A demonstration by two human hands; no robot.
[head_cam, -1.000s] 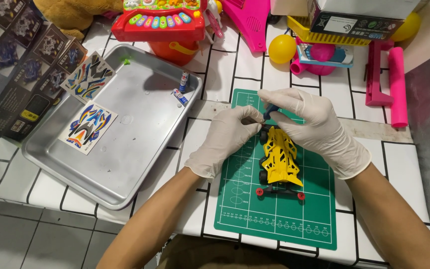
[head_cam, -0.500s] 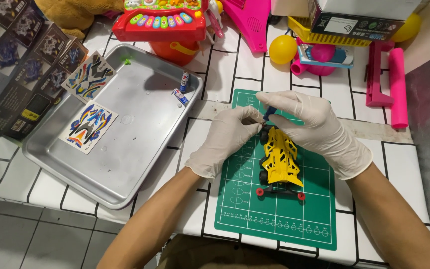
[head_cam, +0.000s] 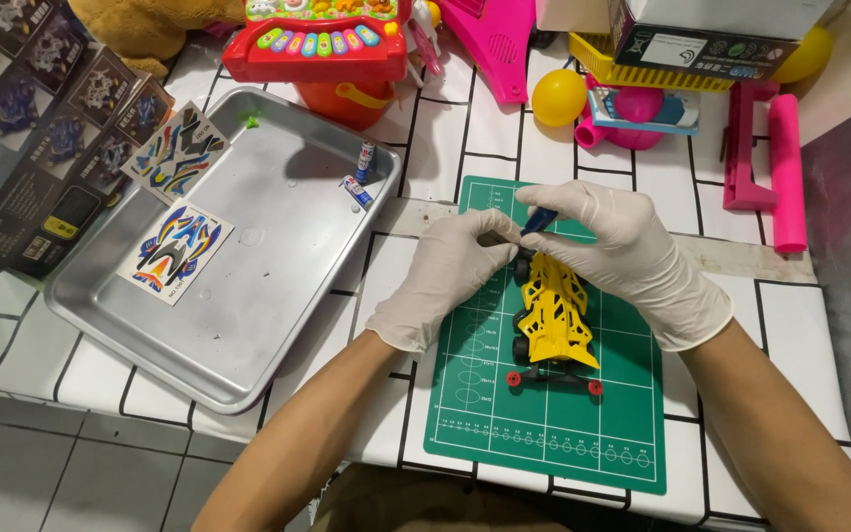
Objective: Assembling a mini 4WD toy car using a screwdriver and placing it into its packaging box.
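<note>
A yellow toy race car (head_cam: 552, 315) with black wheels and red rollers lies on a green cutting mat (head_cam: 544, 424). Both my hands wear white gloves. My left hand (head_cam: 450, 276) rests on the mat beside the car's front end, its fingertips pinched at the car's nose. My right hand (head_cam: 622, 256) reaches over the car from the right and pinches a small dark blue piece (head_cam: 538, 219) just above the car's front. What lies under my fingers at the car's nose is hidden.
A metal tray (head_cam: 278, 325) at left holds a sticker sheet (head_cam: 174, 251), another sheet (head_cam: 177, 153) on its rim, and small tubes (head_cam: 359, 177). Dark printed cards (head_cam: 32, 128) lie far left. A red toy piano (head_cam: 317, 39), yellow ball (head_cam: 558, 97), pink toys (head_cam: 770, 158) and boxes crowd the back.
Both hands stay at the car's front with only slight finger shifts. The car and mat have not moved.
</note>
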